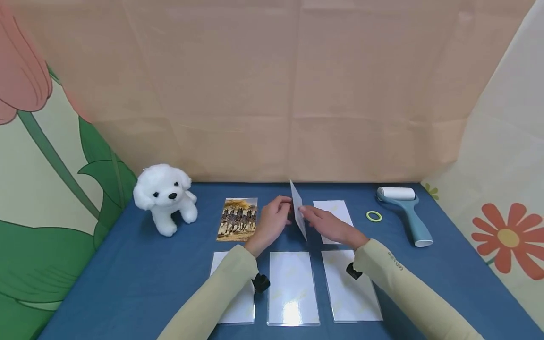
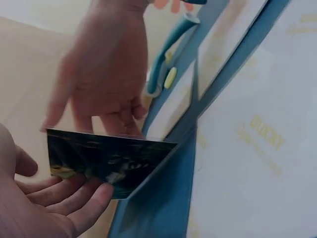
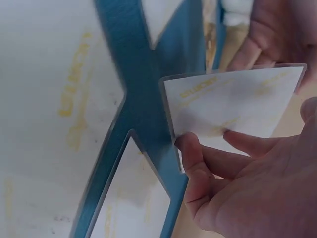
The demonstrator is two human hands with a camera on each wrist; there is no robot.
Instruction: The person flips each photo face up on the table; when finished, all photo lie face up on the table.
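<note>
A laminated picture card (image 1: 299, 211) stands on edge, tilted, between the two hands. Its white back (image 3: 228, 101) faces the right hand, while its dark picture side (image 2: 109, 161) faces the left. My left hand (image 1: 274, 219) touches the picture side with extended fingers, its thumb apart from the card. On the other side, fingers of my right hand (image 1: 333, 226) rest against the white back, thumb also away from it. Left of the hands, a face-up card (image 1: 237, 219) shows a row of running animals. A white-backed card (image 1: 335, 212) lies partly under the right hand.
Along the front lie three white-backed cards, the left (image 1: 238, 302), middle (image 1: 293, 288) and right (image 1: 354, 295). A white plush dog (image 1: 167, 198) sits at the left. To the right are a yellow-green ring (image 1: 374, 216) and a lint roller (image 1: 414, 219) with a blue handle.
</note>
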